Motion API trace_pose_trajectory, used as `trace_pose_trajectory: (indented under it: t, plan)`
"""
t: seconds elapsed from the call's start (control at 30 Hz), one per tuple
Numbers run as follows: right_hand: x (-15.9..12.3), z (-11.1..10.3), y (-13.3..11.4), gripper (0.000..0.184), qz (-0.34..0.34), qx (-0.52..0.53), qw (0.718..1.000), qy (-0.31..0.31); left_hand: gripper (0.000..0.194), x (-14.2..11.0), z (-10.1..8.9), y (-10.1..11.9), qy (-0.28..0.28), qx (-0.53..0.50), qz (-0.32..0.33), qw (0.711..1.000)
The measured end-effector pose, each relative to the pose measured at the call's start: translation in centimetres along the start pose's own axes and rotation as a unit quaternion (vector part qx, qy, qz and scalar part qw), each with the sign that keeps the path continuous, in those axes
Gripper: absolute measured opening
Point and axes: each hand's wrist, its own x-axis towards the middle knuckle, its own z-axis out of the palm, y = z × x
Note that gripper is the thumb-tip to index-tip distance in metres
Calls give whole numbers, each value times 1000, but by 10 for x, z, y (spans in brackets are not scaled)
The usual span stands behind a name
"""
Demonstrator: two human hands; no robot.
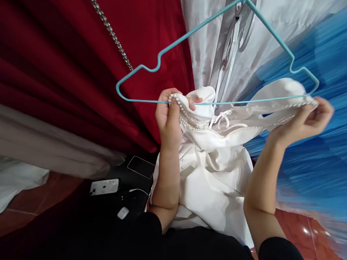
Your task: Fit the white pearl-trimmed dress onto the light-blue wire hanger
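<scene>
A white dress (214, 178) with pearl trim hangs down in front of me, its skirt in loose folds. The pearl-edged top is pulled out sideways between my two hands. My left hand (171, 116) is closed on one side of this top, at the bottom bar of a light blue clothes hanger (202, 29). At the hanger's right end, my right hand (312, 118) is closed on the other side of the pearl edge. A white tie cord (223, 119) lies knotted between the hands. The hanger is upright, with its top hung at a rail.
Red fabric (155, 28) with a beaded chain (109, 27) hangs at left, blue pleated fabric (314, 160) at right. A black surface on the lower left bears a white phone (104, 187), a dark-screened phone (141, 166) and a small white case (123, 212).
</scene>
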Motion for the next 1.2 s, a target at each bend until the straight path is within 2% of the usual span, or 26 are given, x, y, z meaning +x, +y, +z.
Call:
trace_pose_trajectory:
  t: [0.07,0.13,0.2,0.27,0.33,0.4,0.5,0.6,0.73,0.87,0.97,1.1,1.2]
  plan:
    - [-36,-3,-8,7,44,15,998,-51,30,-2,3,-4,-9,-8,-5,1000]
    - [-66,2,-22,28,78,59,987,-130,31,-4,5,-6,-17,-13,-11,1000]
    - [-86,12,-37,47,132,124,960,-212,30,-4,7,-5,-14,-13,-10,1000]
    - [-97,24,-48,52,200,193,926,-256,29,-4,9,-4,-9,-15,2,1000]
    - [-100,33,-55,43,259,251,898,-253,29,-5,9,-2,-13,-19,7,1000]
    - [-100,38,-57,34,293,286,884,-225,29,-7,8,0,-25,-22,-10,999]
    - [-96,39,-53,30,294,288,890,-199,30,-11,5,2,-35,-27,-56,998]
    - [-90,37,-48,33,256,243,909,-220,30,-16,-3,-1,-22,-25,-78,996]
    - [-85,34,-48,38,254,242,899,-262,33,-20,-33,-11,39,30,-80,996]
    - [-84,31,-50,43,277,231,886,-292,25,-12,-75,-10,140,188,5,972]
    - [-84,31,-49,39,289,244,882,-283,7,10,-93,7,137,270,78,950]
    - [-86,33,-48,34,292,277,875,-270,28,45,-93,43,111,291,152,938]
    - [-87,33,-50,29,299,287,869,-271,28,62,-83,71,100,307,188,928]
